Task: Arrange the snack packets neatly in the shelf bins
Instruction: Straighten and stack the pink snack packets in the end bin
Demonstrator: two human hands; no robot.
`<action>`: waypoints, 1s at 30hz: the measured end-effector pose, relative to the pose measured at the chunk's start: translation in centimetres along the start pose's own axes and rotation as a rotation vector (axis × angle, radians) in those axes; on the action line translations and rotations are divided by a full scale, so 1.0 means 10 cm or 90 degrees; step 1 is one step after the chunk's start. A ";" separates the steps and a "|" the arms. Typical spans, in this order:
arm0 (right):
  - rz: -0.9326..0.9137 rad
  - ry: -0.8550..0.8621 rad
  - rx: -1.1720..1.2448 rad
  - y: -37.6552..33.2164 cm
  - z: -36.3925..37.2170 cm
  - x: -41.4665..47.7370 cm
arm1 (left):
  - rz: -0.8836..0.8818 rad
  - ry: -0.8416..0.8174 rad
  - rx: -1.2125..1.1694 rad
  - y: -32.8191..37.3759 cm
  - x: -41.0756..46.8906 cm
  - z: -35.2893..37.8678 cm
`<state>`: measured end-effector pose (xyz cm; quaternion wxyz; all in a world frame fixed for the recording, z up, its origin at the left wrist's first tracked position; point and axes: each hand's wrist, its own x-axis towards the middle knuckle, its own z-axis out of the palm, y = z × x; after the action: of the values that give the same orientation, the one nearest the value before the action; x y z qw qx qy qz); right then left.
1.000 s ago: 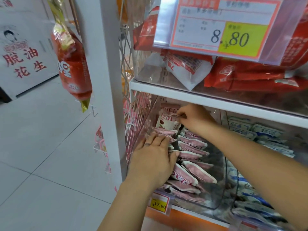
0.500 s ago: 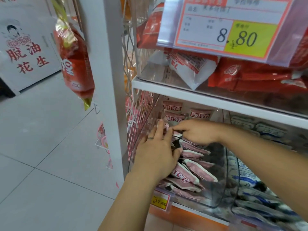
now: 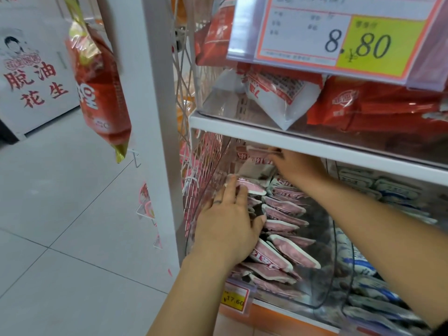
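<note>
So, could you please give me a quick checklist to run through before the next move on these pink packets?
1. Left hand steadying the front pink packets: ok.
2. Right hand gripping a back-row packet: cannot tell, blurred.
3. Pink packets in neat rows: not ok, several lie tilted and overlapping.
4. Pink packets inside the clear bin: ok.
5. Blue packets separate in the neighbouring bin: ok.

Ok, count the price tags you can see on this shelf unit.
2. The large 8.80 tag hangs at the top right, above the red bags. The small yellow 17.60 tag sits on the lower shelf edge below the left hand. Others may lie out of view.
</note>
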<state>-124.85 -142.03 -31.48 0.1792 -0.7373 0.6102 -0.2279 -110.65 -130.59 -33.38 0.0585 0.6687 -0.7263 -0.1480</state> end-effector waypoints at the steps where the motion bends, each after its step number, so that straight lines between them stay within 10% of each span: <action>1: 0.028 0.018 0.030 -0.01 -0.05 -0.06 | 0.000 -0.002 -0.002 0.00 0.00 0.00; 11: 0.117 0.108 0.153 -0.05 -0.35 -0.33 | -0.003 -0.013 -0.004 0.02 0.00 0.00; 15: 0.071 -0.067 0.073 -0.01 -0.30 -0.33 | -0.004 -0.017 -0.003 0.03 0.00 -0.01; 24: -0.005 -0.012 0.047 0.03 -0.13 -0.21 | -0.001 -0.009 -0.008 0.03 0.00 -0.02; 30: -0.054 -0.162 -0.051 -0.06 -0.03 -0.05 | 0.007 -0.004 -0.024 0.03 -0.01 -0.01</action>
<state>-124.60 -141.39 -30.94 0.2160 -0.7917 0.5597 -0.1156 -110.88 -130.52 -33.17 0.0694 0.6633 -0.7270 -0.1631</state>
